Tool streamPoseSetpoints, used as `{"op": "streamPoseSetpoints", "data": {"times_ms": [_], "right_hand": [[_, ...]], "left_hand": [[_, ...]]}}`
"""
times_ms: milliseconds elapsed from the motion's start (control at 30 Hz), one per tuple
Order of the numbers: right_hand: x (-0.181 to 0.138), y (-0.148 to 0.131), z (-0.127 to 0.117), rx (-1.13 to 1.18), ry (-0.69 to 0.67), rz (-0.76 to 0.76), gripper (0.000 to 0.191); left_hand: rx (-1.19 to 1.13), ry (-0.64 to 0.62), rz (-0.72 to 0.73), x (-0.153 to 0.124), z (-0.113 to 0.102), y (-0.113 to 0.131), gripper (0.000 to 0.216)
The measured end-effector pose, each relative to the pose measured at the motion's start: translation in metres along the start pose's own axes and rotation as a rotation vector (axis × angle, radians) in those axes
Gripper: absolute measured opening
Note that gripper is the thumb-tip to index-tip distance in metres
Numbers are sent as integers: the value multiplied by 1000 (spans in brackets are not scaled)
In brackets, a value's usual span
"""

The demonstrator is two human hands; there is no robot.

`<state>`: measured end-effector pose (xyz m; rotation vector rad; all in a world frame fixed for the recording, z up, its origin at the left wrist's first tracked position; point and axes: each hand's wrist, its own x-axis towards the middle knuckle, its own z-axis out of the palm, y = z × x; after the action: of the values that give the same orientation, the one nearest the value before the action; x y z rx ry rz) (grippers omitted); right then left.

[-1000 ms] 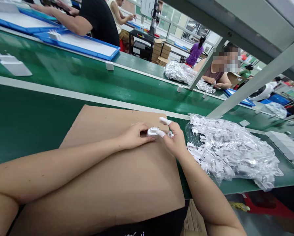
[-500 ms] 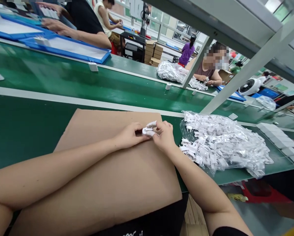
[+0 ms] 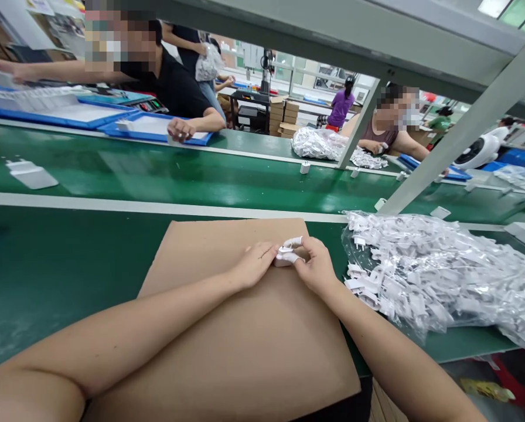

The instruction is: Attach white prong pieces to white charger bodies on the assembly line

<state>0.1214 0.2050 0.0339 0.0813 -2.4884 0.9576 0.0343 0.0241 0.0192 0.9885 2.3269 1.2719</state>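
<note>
Little white wall charger (image 3: 284, 257) right in the middle of the shot, rounded glossy plastic, mostly hidden by fingers, so I can't make out its prongs. It sits just above a brown cardboard sheet (image 3: 249, 334), pinched between both hands. The right hand (image 3: 317, 268) has its thumb and index tips in white finger cots (image 3: 292, 241), closed tight on the charger from either side. The left hand (image 3: 254, 265) has its fingers together, tips pressed on the charger's left end.

Just right of the cardboard is a clear plastic bag (image 3: 425, 281) stuffed with loose white plug parts. Past that, a green conveyor belt (image 3: 170, 181) runs across with a white charger piece (image 3: 30, 174) on it. Farther off, a co-worker in black (image 3: 174, 94) has a hand on a blue-rimmed tray (image 3: 157, 130), and another co-worker (image 3: 379, 129) handles parts across the line.
</note>
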Motion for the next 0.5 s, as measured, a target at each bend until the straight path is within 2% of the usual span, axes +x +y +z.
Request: {"op": "streamPoseSetpoints", "data": {"times_ms": [167,333,500], "right_hand": [[-1,0,1,-55,-1,11,26],[-3,1,4,-15,10,13,27],[-4,-3,3,52,-18,37,24]], "left_hand": [[-12,-16,-10,-1,-1,-1,42],[-38,36,13,-3,4,1,45],[-273,136,35,-12,9,-1,47]]}}
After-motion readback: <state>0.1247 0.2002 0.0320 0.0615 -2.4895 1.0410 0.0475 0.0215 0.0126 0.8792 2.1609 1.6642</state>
